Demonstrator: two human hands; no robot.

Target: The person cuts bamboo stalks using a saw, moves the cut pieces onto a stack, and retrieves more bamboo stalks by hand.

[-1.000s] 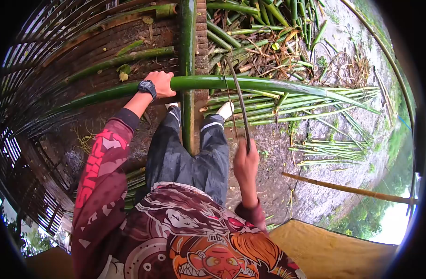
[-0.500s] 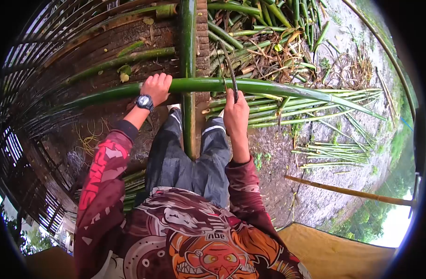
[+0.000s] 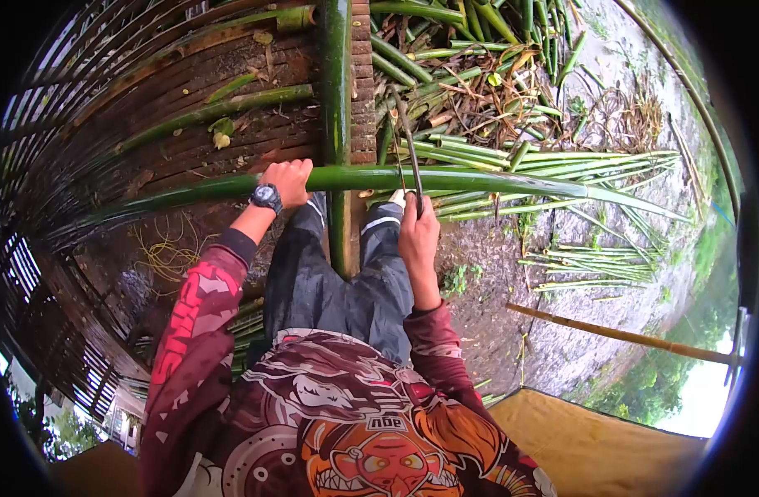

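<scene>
A long green bamboo pole (image 3: 355,177) runs sideways in front of my legs, across a second bamboo pole (image 3: 336,83) that points away from me. My left hand (image 3: 288,182), with a watch on the wrist, is closed over the sideways pole, left of the crossing. To the right of the crossing, my right hand (image 3: 419,236) grips the near end of a bow saw (image 3: 408,124) with a dark curved frame. The saw's thin blade meets the sideways pole. Whether it has cut into the bamboo cannot be made out.
Cut bamboo pieces and dry leaves (image 3: 471,99) lie in a heap at upper right, with thinner green stalks (image 3: 595,267) on the ground below. A slatted bamboo platform (image 3: 263,70) is at upper left. Another pole (image 3: 611,333) and a tan tarp (image 3: 578,431) are at lower right.
The sideways bamboo pole has shifted nearer to my body, my left hand moving with it. My right hand and the bow saw have also come closer to me.
</scene>
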